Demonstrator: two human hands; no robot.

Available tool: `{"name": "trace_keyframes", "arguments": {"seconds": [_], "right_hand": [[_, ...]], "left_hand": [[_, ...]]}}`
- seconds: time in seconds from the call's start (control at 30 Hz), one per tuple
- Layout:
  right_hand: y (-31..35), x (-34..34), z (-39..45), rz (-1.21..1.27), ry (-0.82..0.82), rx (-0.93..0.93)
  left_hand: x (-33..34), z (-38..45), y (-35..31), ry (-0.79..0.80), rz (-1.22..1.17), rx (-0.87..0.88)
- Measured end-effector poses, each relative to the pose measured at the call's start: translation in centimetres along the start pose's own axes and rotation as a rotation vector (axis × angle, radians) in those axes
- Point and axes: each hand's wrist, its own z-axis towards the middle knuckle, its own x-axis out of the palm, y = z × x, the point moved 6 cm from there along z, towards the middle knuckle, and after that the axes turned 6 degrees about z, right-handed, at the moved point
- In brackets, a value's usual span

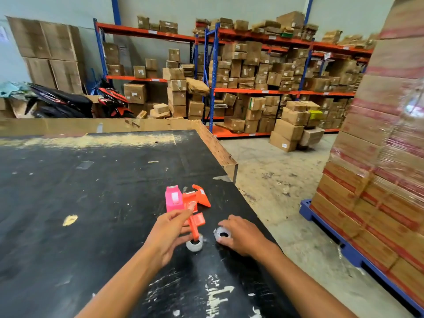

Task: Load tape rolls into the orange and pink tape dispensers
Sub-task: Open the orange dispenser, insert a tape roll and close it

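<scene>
Beside the pink dispenser (pixel 174 199), my left hand (pixel 168 237) is pinching the orange dispenser's (pixel 195 204) light, stiff plastic piece; my right hand (pixel 241 235) is gripping a slippery clear tape roll (pixel 222 234) by its rim.

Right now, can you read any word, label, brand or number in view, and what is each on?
Nothing reads.
Pink dispenser: small label, blurred.
Orange dispenser: small label, blurred.
White labels on the shelf boxes: too small.
Black motorbike: side lettering, blurred.
White marks on the black table: scuffs, not letters.
</scene>
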Motion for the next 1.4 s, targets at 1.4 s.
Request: {"name": "trace_keyframes", "arguments": {"seconds": [1.4], "right_hand": [[1.3, -0.4, 16.3, 0.285, -0.036, 0.066]], "left_hand": [[-5.8, 4.4, -1.4, -0.311, -0.144, -0.012]]}}
